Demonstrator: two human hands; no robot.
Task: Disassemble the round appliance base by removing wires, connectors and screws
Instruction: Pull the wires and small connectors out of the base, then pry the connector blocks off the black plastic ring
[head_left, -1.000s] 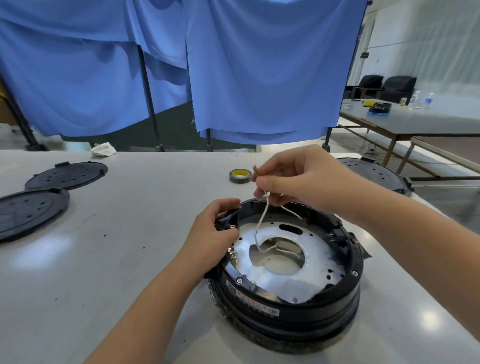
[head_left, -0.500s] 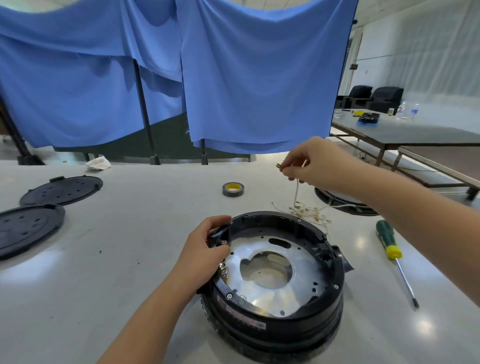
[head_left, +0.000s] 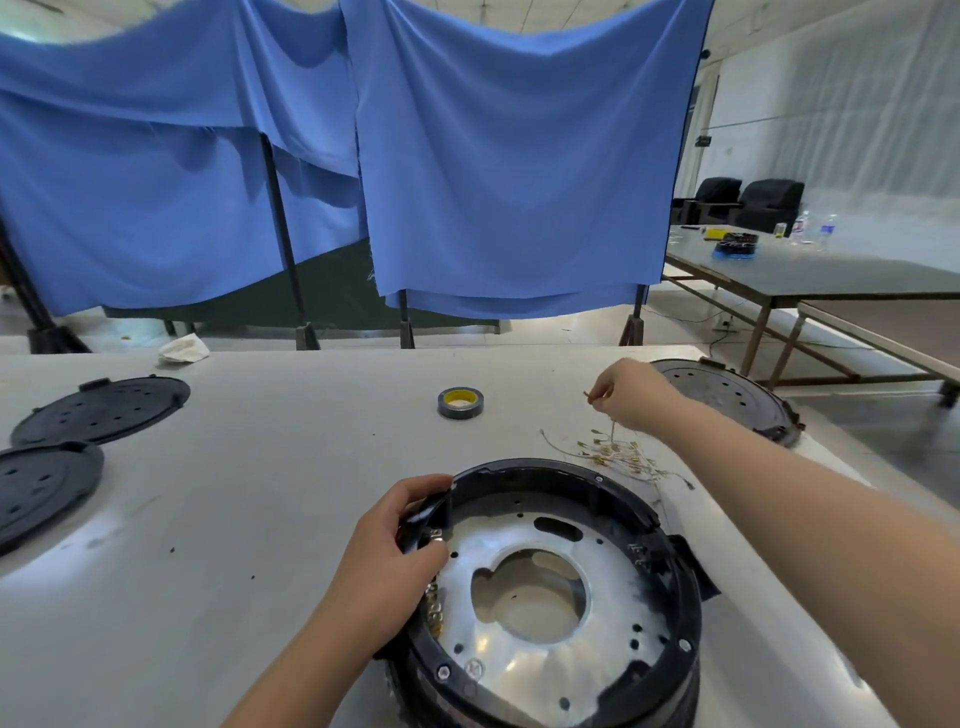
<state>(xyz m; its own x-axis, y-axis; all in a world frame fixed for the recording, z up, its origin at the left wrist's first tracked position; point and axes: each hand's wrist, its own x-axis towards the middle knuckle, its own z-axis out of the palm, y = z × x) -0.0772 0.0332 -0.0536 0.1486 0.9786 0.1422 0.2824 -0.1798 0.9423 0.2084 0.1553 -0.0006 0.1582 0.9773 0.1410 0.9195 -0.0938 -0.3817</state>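
The round black appliance base (head_left: 670, 597) lies on the grey table (head_left: 234, 519) near me, with a silver metal plate (head_left: 524, 670) and a central hole inside it. My left hand (head_left: 395, 556) grips the base's left rim, thumb over the inner edge. My right hand (head_left: 631, 395) is held above the table beyond the base and pinches a thin white wire (head_left: 613, 428) with a small metal connector at its end. The wire hangs down to a pile of removed wires (head_left: 618, 454) with brass connectors just behind the base.
A roll of tape (head_left: 460, 402) lies mid-table. Two black round covers (head_left: 101, 410) (head_left: 36, 488) sit at the left, another black round part (head_left: 737, 400) at the far right edge. A crumpled white cloth (head_left: 183, 349) lies at the far edge. Blue curtains hang behind.
My right hand pulled the white wire out of the base and carried it back and right over the wire pile. My left hand stayed on the rim. The view tilted up.
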